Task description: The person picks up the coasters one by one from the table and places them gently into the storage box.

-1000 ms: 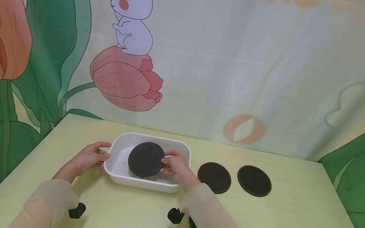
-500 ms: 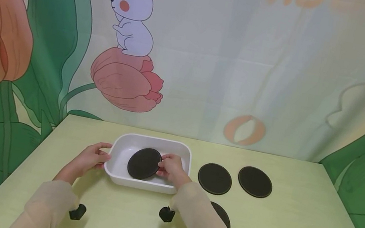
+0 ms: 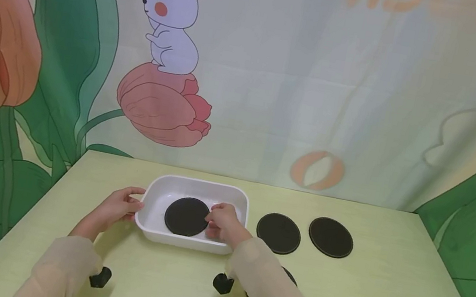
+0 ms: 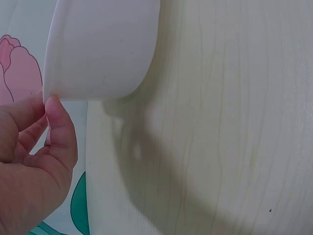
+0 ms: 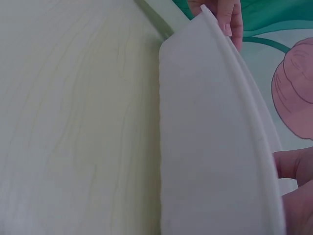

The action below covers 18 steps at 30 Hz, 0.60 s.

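Note:
A white rectangular tray (image 3: 188,242) with rounded corners stands on the table. At its left end, my left hand (image 3: 119,205) pinches the rim between thumb and fingers; the left wrist view shows the thumb (image 4: 59,122) on the outer wall. Inside the tray a black round coaster (image 3: 186,216) lies close over the floor, looking flat. My right hand (image 3: 226,222) reaches over the tray's right side and pinches the coaster's right edge. In the right wrist view, the tray's wall (image 5: 210,127) partly hides the right hand's fingers.
To the right of the tray lie two more black round coasters, one near (image 3: 278,234) and one farther right (image 3: 331,237). A third coaster (image 3: 290,275) is mostly covered by the right sleeve (image 3: 277,288). Behind the table hangs a printed curtain (image 3: 269,79).
The coaster in my right hand has gone from raised and tilted to lower and flatter inside the tray. My right hand has come down slightly with it; the left hand stays on the rim.

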Each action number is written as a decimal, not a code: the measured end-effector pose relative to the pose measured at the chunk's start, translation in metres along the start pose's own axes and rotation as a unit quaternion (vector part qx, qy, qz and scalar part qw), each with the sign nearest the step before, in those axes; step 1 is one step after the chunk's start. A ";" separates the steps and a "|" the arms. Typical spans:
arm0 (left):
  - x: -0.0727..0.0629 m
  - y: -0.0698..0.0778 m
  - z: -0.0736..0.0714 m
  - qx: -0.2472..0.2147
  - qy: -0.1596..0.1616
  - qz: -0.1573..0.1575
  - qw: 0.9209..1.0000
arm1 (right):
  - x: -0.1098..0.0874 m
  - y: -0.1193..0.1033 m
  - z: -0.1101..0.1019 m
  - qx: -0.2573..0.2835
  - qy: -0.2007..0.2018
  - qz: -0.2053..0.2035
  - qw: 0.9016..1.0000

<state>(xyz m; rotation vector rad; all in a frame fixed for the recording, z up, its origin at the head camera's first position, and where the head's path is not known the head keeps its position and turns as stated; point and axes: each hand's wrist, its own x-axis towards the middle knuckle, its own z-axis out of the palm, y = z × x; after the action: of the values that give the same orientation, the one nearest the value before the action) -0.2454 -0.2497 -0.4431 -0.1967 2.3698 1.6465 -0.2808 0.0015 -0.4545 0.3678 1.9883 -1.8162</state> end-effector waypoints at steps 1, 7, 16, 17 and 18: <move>0.000 0.000 0.000 0.000 0.000 -0.001 1.000 | -0.003 -0.002 -0.002 -0.009 -0.003 -0.001 1.000; -0.003 0.003 0.000 0.005 0.003 -0.004 1.000 | -0.019 -0.016 -0.016 -0.074 -0.056 -0.004 0.996; 0.002 -0.001 -0.001 0.009 0.005 -0.008 1.000 | -0.050 -0.031 -0.043 -0.163 -0.157 -0.024 0.974; 0.002 -0.001 -0.001 0.009 0.004 -0.008 1.000 | -0.053 -0.031 -0.047 -0.171 -0.165 -0.029 0.971; 0.002 -0.001 0.000 0.008 0.003 -0.008 1.000 | -0.055 -0.031 -0.051 -0.177 -0.173 -0.032 0.968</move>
<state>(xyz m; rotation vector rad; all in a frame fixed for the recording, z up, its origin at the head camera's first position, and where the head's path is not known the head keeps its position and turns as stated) -0.2473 -0.2503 -0.4445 -0.2177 2.3785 1.6204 -0.2531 0.0528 -0.3983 -0.1182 2.0305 -1.4017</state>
